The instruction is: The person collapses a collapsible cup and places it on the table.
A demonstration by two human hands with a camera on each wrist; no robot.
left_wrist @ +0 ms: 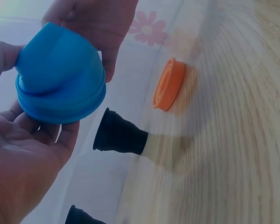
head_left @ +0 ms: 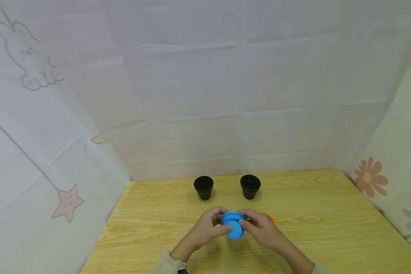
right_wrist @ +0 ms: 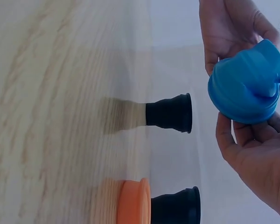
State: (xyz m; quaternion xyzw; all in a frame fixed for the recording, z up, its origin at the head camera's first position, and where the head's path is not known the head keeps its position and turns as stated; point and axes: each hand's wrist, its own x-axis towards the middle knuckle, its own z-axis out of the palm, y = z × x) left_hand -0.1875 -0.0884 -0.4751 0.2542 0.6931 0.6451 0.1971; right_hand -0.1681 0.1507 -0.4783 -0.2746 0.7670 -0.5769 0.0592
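Observation:
A blue collapsible cup (head_left: 235,229) is held up over the table between both hands, its round base turned toward me. My left hand (head_left: 206,228) grips its left side, thumb on the base and fingers round the rim. From the other side my right hand (head_left: 264,231) holds it the same way, thumb at the base's edge. In the left wrist view the blue wall (left_wrist: 60,70) looks skewed and partly folded in above the wide rim. The right wrist view shows a dent in the cup's side (right_wrist: 252,84) near the right thumb.
Two black stepped cups (head_left: 203,187) (head_left: 250,186) stand mouth up toward the table's back edge. A flattened orange cup (left_wrist: 170,84) lies on the wooden table (head_left: 150,228), mostly behind my right hand in the head view. A printed cloth (head_left: 198,95) hangs behind the table.

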